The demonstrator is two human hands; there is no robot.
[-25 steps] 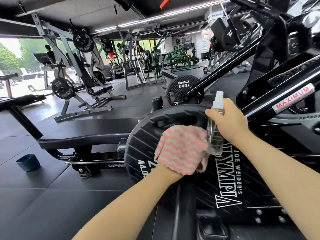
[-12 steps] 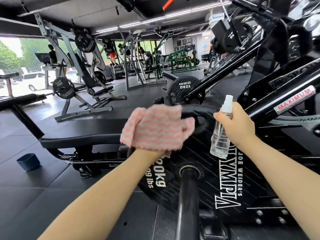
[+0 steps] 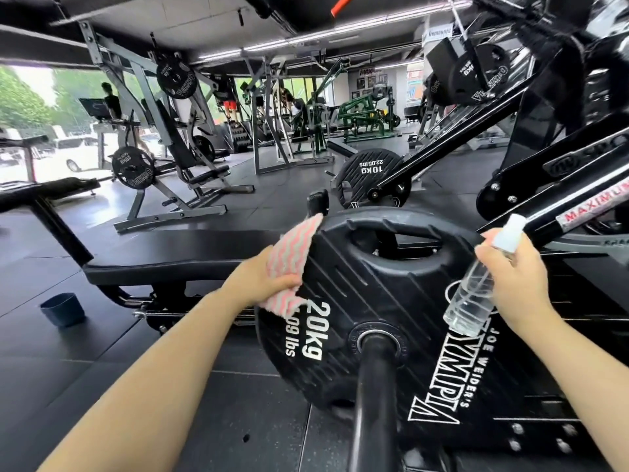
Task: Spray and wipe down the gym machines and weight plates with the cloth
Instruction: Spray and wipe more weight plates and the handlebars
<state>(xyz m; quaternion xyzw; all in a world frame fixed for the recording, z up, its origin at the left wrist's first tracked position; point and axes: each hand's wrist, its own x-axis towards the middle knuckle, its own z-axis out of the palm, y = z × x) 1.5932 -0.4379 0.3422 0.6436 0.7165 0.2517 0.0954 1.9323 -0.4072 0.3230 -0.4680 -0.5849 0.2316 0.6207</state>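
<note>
Plate: black rubber 20 kg weight plate (image 3: 367, 301) on sleeve.
Left hand (image 3: 262, 281): grips pink-grey striped cloth (image 3: 294, 253) against plate's upper-left rim; nearer hand.
Right hand (image 3: 510, 277): grasps clear plastic spray bottle (image 3: 471, 294), right of plate.

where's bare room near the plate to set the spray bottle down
Free: the flat bench pad left of the 20kg plate, and the floor mat between the blue cup and the plate. Crowded: right of the plate, around the spray bottle, with machine arms.
</note>
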